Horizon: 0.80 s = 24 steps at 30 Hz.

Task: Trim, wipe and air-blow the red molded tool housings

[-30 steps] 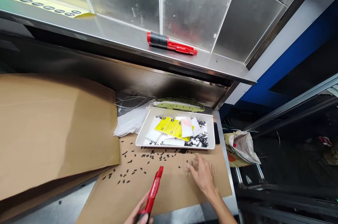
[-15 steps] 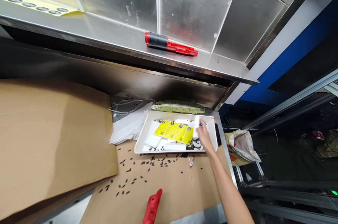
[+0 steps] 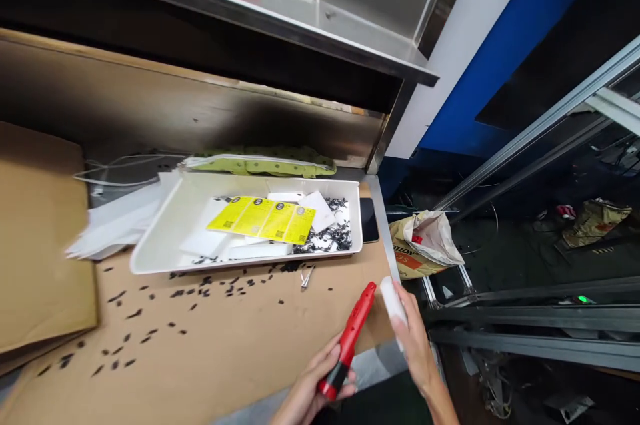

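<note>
- Clamped in left hand (image 3: 320, 370): red part (image 3: 356, 321), black at lower end, tilted, over near edge of cardboard (image 3: 240, 338).
- Clamped in right hand (image 3: 415, 339): white block (image 3: 391, 300), just beside tip of red part, apart from it.
- Set on cardboard, beyond both hands: tray (image 3: 355, 211), with yellow labels (image 3: 273, 218) inside.
- Scattered before tray: black bits (image 3: 233, 283).
- Just right of tray: phone (image 3: 369, 219).

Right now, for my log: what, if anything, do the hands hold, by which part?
Left hand: red piece, by its black-banded end. Right hand: white block, by its near end.
</note>
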Motion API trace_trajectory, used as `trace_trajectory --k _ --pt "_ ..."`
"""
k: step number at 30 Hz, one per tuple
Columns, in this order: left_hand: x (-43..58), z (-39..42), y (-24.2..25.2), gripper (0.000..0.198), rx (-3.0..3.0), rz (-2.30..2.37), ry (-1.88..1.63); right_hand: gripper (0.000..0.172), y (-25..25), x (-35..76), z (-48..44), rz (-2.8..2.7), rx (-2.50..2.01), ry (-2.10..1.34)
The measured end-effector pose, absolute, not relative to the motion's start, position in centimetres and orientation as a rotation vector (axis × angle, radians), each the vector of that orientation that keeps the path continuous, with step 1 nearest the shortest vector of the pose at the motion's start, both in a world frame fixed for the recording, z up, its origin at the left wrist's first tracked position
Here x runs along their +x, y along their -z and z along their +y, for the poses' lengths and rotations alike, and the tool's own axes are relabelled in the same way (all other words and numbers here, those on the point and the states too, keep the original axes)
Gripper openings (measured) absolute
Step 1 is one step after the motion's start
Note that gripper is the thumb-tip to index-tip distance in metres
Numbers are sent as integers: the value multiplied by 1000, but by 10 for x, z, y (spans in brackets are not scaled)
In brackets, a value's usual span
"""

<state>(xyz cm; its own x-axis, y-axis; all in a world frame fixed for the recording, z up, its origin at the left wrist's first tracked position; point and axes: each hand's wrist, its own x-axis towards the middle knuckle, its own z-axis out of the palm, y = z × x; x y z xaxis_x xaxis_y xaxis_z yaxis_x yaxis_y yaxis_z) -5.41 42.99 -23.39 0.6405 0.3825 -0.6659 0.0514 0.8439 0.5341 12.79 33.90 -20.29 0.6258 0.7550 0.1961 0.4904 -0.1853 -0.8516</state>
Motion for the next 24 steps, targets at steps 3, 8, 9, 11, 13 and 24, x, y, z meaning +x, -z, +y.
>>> trace_trajectory --k 3,8,9,11,13,24 --pt "-24 436 244 66 721 802 -150 47 231 126 328 -1210 -2061 -317" --pt "-22 439 271 74 1063 821 -168 47 254 125 333 -1339 -2174 -154" --pt "-27 438 274 71 1265 813 -209 47 256 123 334 -1338 -2179 -133" --pt "-37 434 280 62 1757 778 -318 47 256 120 332 -1323 -2197 -104" --pt "-44 430 284 59 2200 738 -454 47 257 115 328 -1298 -2217 -79" --pt "-41 423 296 76 2459 780 -720 47 266 89 333 -1184 -2181 83"
